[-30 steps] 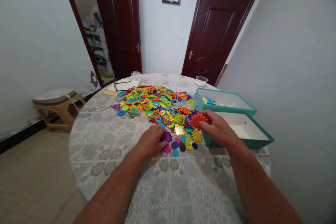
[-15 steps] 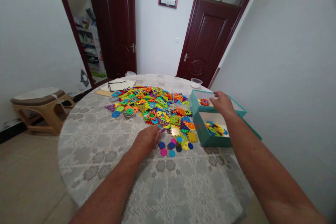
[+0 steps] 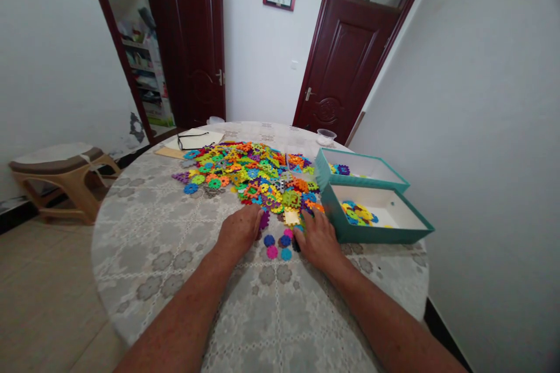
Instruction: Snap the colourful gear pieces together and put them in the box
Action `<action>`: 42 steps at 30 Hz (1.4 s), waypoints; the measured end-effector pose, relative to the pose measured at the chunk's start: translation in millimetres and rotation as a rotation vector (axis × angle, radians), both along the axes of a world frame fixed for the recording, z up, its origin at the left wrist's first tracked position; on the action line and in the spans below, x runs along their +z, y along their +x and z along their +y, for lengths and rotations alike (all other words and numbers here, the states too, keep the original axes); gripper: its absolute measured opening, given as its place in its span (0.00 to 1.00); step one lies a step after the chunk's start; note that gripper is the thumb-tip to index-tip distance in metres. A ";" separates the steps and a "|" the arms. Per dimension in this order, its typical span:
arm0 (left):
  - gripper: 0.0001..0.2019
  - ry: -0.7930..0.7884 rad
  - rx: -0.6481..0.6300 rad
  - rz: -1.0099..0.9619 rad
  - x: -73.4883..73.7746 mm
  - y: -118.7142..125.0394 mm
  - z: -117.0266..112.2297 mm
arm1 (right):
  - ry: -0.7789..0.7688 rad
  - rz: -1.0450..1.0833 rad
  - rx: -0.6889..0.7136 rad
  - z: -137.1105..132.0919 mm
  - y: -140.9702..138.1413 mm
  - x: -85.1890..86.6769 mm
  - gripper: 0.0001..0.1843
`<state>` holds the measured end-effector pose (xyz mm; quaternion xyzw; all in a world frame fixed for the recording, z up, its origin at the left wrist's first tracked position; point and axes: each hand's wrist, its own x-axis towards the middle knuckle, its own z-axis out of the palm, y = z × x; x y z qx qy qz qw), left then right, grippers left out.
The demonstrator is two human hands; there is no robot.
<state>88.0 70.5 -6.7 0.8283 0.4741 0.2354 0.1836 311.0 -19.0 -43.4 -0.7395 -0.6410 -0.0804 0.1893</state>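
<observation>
My left hand (image 3: 240,229) is closed on a purple toothed plastic piece (image 3: 264,220) at the near edge of a heap of colourful interlocking pieces (image 3: 249,169). Over the pieces at the heap's right front, my right hand (image 3: 319,238) lies palm down with its fingers apart. Nothing shows in its grip. Between the hands are a pale yellow square piece (image 3: 291,217) and several small round pieces, among them a pink disc (image 3: 272,252) and a light blue disc (image 3: 286,254). The right hand partly covers others.
Two teal boxes stand on the right: a near box (image 3: 385,237) with yellow and blue pieces inside, and a far box (image 3: 371,155) holding a few pieces. Glasses (image 3: 192,141) lie on paper at the back left. A clear bowl (image 3: 326,137) stands at the back.
My right hand has come from the far box down to the pieces at the heap's front. The left hand stays near its place, with the purple piece now showing more.
</observation>
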 end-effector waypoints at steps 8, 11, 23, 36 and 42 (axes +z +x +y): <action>0.07 -0.088 -0.118 -0.006 -4.1 -0.1 1.4 | 0.048 0.198 0.163 4.5 -21.8 -12.9 0.25; 0.07 -0.105 -0.127 0.021 -5.1 -1.2 1.0 | 0.073 0.325 0.369 5.1 -25.1 -9.5 0.27; 0.04 -0.074 -0.124 -0.161 -8.8 -3.1 2.8 | -0.035 0.430 0.396 24.3 17.3 27.9 0.16; 0.03 -0.183 -0.210 -0.176 -7.0 0.7 -0.6 | 0.020 0.268 0.673 7.6 -7.4 11.0 0.30; 0.07 -0.323 -0.268 -0.302 2.3 -4.3 1.3 | 0.128 0.288 0.750 6.6 -6.2 7.9 0.35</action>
